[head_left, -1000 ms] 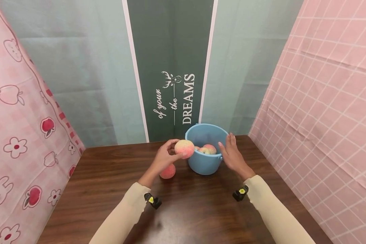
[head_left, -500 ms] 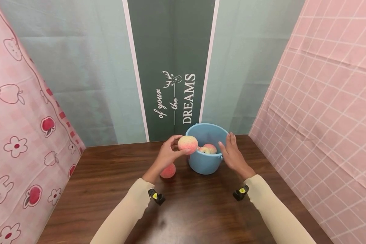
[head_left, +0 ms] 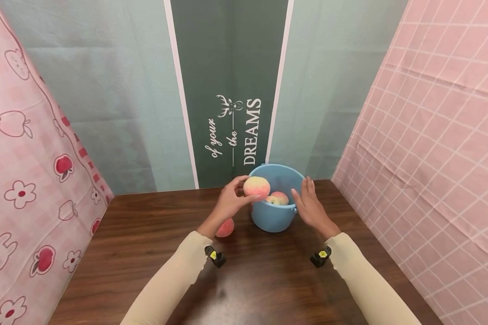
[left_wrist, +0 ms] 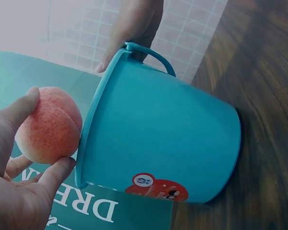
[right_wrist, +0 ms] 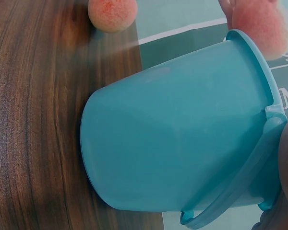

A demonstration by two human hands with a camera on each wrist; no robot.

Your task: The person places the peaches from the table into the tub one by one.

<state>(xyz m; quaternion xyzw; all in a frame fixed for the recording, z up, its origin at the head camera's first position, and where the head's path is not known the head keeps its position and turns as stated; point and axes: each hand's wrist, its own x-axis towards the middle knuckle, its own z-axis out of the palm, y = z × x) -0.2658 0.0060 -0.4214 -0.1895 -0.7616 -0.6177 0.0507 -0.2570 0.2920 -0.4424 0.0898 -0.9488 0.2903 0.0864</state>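
Note:
My left hand (head_left: 230,198) pinches a yellow-pink peach (head_left: 257,187) between thumb and fingers, at the left rim of a blue bucket (head_left: 273,218). In the left wrist view the held peach (left_wrist: 52,125) is right beside the bucket's rim. Several peaches (head_left: 279,197) lie inside the bucket, partly hidden by its front wall. My right hand (head_left: 311,206) rests against the bucket's right side near the rim, fingers straight. Another peach (head_left: 225,228) sits on the table left of the bucket, partly behind my left wrist; the right wrist view shows this peach (right_wrist: 113,14) too.
The dark wooden table (head_left: 146,253) ends at a green cloth backdrop (head_left: 227,54) close behind the bucket. A pink patterned cloth (head_left: 36,180) hangs on the left, a pink checked cloth (head_left: 439,135) on the right. The bucket's handle (right_wrist: 240,179) hangs down on its right side.
My left hand has carried the peach rightward and slightly up, from left of the bucket to over its left rim. My right hand and the bucket have stayed in place.

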